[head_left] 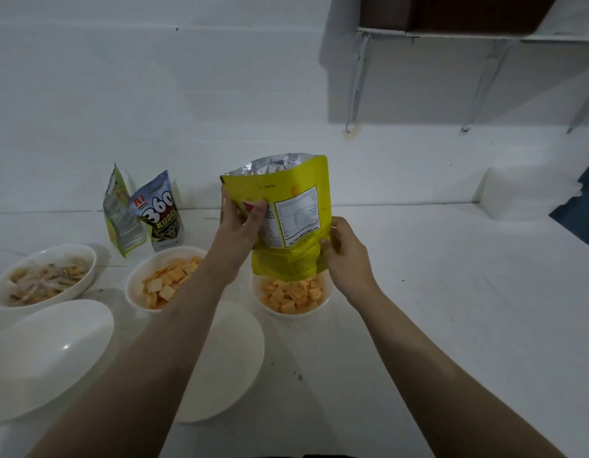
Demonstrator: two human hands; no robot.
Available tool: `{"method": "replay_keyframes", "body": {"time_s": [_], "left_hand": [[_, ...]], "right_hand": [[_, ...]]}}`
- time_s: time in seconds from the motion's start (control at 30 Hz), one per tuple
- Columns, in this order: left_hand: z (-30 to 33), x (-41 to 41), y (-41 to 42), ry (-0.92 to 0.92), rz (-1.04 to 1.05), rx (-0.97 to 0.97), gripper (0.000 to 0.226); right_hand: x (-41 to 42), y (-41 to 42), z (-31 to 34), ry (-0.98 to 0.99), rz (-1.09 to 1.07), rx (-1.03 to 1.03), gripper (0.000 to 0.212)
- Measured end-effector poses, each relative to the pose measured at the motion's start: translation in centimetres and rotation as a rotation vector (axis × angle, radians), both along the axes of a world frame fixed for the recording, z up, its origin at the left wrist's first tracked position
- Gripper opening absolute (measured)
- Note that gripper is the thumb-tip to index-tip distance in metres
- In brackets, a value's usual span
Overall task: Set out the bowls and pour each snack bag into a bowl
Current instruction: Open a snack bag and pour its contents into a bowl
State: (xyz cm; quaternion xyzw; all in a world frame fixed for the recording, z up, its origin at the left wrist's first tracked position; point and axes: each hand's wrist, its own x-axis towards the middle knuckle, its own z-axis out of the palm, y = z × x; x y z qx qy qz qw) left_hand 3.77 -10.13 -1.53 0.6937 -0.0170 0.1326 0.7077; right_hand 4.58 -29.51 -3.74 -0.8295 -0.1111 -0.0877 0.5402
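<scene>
A yellow snack bag (294, 226) hangs above a white bowl (323, 305) of orange square crackers, its open foil mouth turned up and its printing upside down. My left hand (242, 223) grips the bag's left side. My right hand (347, 256) holds its lower right corner. A second bowl (134, 285) of the same crackers sits to the left. Further left, a third bowl (88, 269) holds a mixed pale snack. Two bowls without snacks stand nearer me, one at the left (48, 355), one (233, 365) partly hidden under my left forearm.
Two more snack bags stand by the wall: a green-yellow bag (119, 216) and a blue "360" bag (161, 213). All of this rests on a white counter (451, 309). A shelf on metal brackets (478, 38) hangs at the upper right. A dark blue object (580, 206) shows at the right edge.
</scene>
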Motion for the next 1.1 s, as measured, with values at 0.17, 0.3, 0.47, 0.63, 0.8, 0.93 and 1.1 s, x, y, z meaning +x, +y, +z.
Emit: {"method": "replay_keyframes", "body": {"time_s": [0.17, 0.3, 0.47, 0.63, 0.8, 0.93, 1.1], "left_hand": [[-0.3, -0.4, 0.1, 0.036, -0.044, 0.086, 0.118], [-0.8, -0.3, 0.4, -0.022, -0.007, 0.05, 0.099], [-0.8, -0.2, 0.4, -0.004, 0.004, 0.067, 0.119], [-1.0, 0.0, 0.5, -0.036, -0.003, 0.045, 0.125], [-0.1, -0.6, -0.1, -0.008, -0.193, -0.068, 0.07], [1.0, -0.2, 0.5, -0.011, -0.18, -0.304, 0.091], [1.7, -0.1, -0.3, -0.076, -0.052, -0.27, 0.048]], "right_hand": [[0.1, 0.3, 0.1, 0.034, 0.026, -0.018, 0.027], [-0.1, 0.2, 0.8, 0.101, 0.055, 0.184, 0.037], [-0.3, 0.6, 3.3, 0.067, 0.19, 0.427, 0.034], [0.0, 0.6, 4.4, 0.048, 0.222, 0.452, 0.029], [-0.1, 0.5, 4.2, -0.048, 0.176, 0.404, 0.029], [0.2, -0.2, 3.6, -0.011, 0.194, 0.424, 0.028], [0.5, -0.5, 4.0, 0.077, 0.301, 0.56, 0.048]]}}
